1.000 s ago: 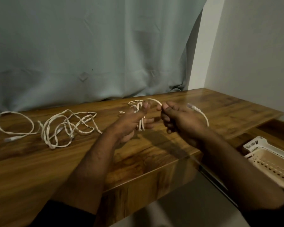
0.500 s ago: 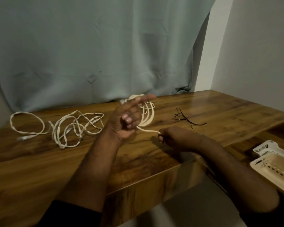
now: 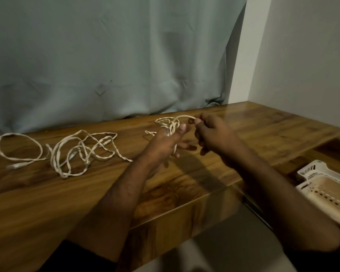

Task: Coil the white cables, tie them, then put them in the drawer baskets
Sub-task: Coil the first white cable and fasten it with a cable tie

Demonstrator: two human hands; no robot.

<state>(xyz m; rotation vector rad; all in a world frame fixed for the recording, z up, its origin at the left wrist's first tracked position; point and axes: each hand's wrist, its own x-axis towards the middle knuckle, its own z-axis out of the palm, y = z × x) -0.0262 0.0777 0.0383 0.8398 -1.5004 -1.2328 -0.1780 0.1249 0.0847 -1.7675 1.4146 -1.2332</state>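
Several loops of a white cable coil (image 3: 171,124) are wound round my left hand (image 3: 166,144), which is raised over the wooden table (image 3: 263,134) near its middle. My right hand (image 3: 212,134) sits just right of it and pinches the cable's free strand at the top of the coil. A second white cable (image 3: 75,152) lies loose and tangled on the table to the left, its plug end at the far left. A white slotted drawer basket (image 3: 322,185) is at the lower right, below the table's edge.
A grey-green curtain (image 3: 116,55) hangs behind the table. A plain wall (image 3: 302,55) closes the right side. The table's front edge runs diagonally under my forearms, with floor below it.
My right hand has risen from low near the table up to the top of the coil, carrying the strand over. My left hand's fingers have closed round the loops. The black tie is now hidden.
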